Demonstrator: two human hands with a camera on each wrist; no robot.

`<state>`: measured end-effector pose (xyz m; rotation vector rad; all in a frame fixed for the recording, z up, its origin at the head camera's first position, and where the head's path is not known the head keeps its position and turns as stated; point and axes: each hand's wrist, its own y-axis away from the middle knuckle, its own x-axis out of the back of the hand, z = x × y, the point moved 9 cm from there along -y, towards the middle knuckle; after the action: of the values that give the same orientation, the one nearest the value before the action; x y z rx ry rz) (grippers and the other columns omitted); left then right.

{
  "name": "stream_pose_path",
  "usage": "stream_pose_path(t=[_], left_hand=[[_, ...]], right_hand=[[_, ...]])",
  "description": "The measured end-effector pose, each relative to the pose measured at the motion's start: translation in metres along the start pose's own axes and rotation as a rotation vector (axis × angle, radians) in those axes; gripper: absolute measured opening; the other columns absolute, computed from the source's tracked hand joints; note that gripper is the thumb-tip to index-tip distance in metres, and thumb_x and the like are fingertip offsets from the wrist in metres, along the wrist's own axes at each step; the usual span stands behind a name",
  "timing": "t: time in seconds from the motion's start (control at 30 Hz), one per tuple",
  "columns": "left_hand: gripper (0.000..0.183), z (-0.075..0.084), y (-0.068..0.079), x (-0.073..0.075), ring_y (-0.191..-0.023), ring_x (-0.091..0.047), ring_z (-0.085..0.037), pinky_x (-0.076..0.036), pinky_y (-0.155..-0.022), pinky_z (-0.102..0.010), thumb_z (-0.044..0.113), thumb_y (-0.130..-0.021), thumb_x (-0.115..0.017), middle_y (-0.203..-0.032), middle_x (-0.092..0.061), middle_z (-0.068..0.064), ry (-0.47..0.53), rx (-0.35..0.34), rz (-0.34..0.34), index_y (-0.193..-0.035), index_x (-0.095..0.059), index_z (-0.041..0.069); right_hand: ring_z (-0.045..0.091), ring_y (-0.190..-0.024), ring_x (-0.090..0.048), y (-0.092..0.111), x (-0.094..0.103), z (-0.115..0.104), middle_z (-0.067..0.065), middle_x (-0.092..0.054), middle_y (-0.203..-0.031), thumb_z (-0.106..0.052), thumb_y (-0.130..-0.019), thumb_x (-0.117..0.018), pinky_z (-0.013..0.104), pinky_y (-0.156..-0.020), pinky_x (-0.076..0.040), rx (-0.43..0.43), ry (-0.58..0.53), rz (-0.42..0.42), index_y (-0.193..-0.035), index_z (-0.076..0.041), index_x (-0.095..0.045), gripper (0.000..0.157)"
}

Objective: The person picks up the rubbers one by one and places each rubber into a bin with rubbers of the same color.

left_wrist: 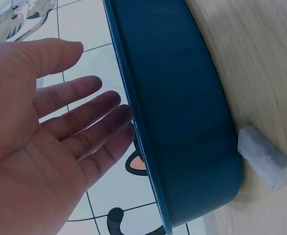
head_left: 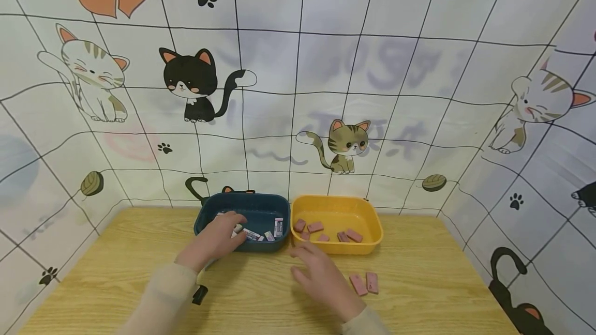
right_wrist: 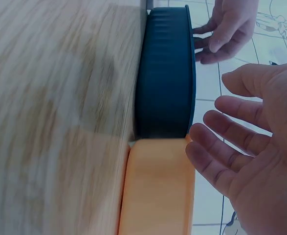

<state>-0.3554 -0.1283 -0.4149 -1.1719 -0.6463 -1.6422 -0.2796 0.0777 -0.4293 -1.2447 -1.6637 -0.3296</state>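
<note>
My left hand (head_left: pixel 216 239) is over the near left part of the blue bin (head_left: pixel 272 203), fingers extended and holding nothing. In the left wrist view its fingertips (left_wrist: pixel 126 115) are right at the bin's rim. Small white-wrapped erasers (head_left: pixel 278 227) lie in that bin. A greyish-white block (left_wrist: pixel 264 157) rests on the table beside it, mostly hidden by my left arm in the head view. My right hand (head_left: pixel 321 275), relaxed with fingers apart and nothing in it, hovers before the yellow bin (head_left: pixel 335 248). Several pink erasers (head_left: pixel 315 226) lie inside the yellow bin.
Two pink erasers, one of them the right-hand eraser (head_left: pixel 372 283), lie on the wooden table (head_left: pixel 433 283) right of my right hand. A small black object (head_left: pixel 200 294) is by my left sleeve. Behind the touching bins hangs a cat-patterned sheet (head_left: pixel 270 118).
</note>
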Motion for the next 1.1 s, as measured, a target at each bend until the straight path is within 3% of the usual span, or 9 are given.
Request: stream_pose_path(t=[0.23,0.43,0.67,0.9,1.1], left_hand=[[0.029,0.014,0.014,-0.002,-0.113,-0.066,-0.034,-0.053,-0.099,-0.051,0.017,-0.097,-0.07,-0.12,-0.067,-0.014,-0.016,-0.065,0.068,-0.12,-0.069,-0.001],[0.028,0.028,0.025,-0.005,-0.12,-0.063,-0.037,-0.051,-0.101,-0.053,0.014,-0.094,-0.074,-0.12,-0.067,-0.015,0.022,-0.088,0.102,-0.118,-0.07,-0.001],[0.029,0.047,0.033,-0.008,-0.108,-0.066,-0.028,-0.056,-0.095,-0.046,0.014,-0.092,-0.076,-0.116,-0.068,-0.011,0.008,-0.115,0.126,-0.117,-0.07,0.001],[0.026,0.068,0.042,-0.013,-0.105,-0.067,-0.026,-0.056,-0.093,-0.044,0.011,-0.091,-0.076,-0.114,-0.068,-0.01,-0.021,-0.25,0.158,-0.114,-0.07,0.001],[0.024,0.082,0.047,-0.021,-0.1,-0.065,-0.023,-0.057,-0.089,-0.043,0.011,-0.092,-0.074,-0.11,-0.066,-0.009,-0.041,-0.301,0.137,-0.113,-0.07,0.002]], right_hand=[[0.017,-0.111,-0.064,0.013,0.01,0.013,0.001,-0.064,-0.122,-0.014,-0.095,-0.074,0.041,-0.094,-0.057,-0.027,0.042,0.06,-0.119,-0.011,-0.071,0.024],[0.018,-0.115,-0.063,0.02,0.016,0.026,0.001,-0.065,-0.124,-0.014,-0.094,-0.074,0.042,-0.095,-0.056,-0.062,0.039,0.061,-0.119,-0.012,-0.071,0.025],[0.023,-0.111,-0.066,0.029,0.029,0.03,0.008,-0.067,-0.119,-0.007,-0.089,-0.077,0.043,-0.09,-0.058,-0.024,0.052,0.112,-0.112,-0.008,-0.071,0.024],[0.021,-0.104,-0.067,0.037,0.034,0.043,0.004,-0.065,-0.119,-0.007,-0.091,-0.076,0.04,-0.086,-0.059,-0.075,0.07,0.056,-0.115,-0.007,-0.071,0.025],[0.017,-0.1,-0.067,0.046,0.037,0.059,0.002,-0.065,-0.114,-0.007,-0.089,-0.078,0.037,-0.085,-0.059,-0.084,0.109,0.046,-0.114,-0.004,-0.072,0.026]])
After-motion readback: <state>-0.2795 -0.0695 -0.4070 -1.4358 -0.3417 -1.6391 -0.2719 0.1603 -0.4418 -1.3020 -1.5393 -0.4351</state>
